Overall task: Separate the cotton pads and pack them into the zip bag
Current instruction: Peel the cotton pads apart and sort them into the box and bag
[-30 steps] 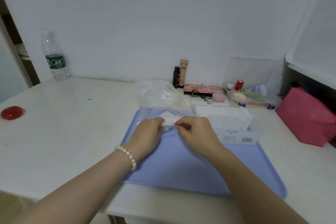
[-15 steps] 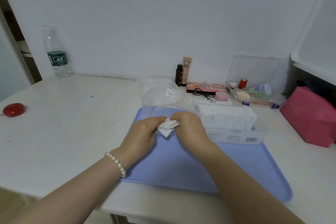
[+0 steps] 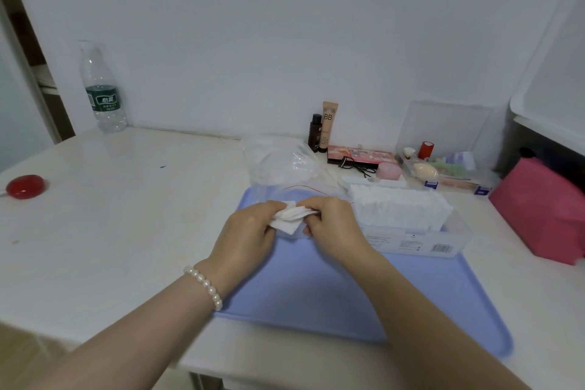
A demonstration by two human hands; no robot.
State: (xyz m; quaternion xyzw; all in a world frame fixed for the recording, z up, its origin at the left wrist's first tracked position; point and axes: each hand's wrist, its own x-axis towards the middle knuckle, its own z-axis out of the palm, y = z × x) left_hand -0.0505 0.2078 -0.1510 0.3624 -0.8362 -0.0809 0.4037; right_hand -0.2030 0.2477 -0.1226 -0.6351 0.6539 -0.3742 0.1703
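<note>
While my arms reach in over the near edge of the white table (image 3: 120,206), the lavender tray (image 3: 316,288) lies under both my hands, its near edge at the table's front. My left hand (image 3: 245,233), with a pearl bracelet (image 3: 204,285) at the wrist, and my right hand (image 3: 335,223) meet above the tray's far part, fingers curled narrow and pinching a small clump of white cotton pads (image 3: 289,218) between them, one flat pad hanging low from the bunch. Just beyond my knuckles lies the clear zip bag (image 3: 310,191) with its red seal line, flat on the tray's far end; whether anything is inside I cannot tell. To my right, touching the tray, stands the clear box of stacked cotton pads (image 3: 402,212). A crumpled plastic bag (image 3: 278,165) sits behind the zip bag. Along the wall: a pink pouch (image 3: 541,212), a water bottle (image 3: 103,95), a makeup palette (image 3: 361,155), a BB cream tube (image 3: 328,125). A red round object (image 3: 25,186) rests far left.
</note>
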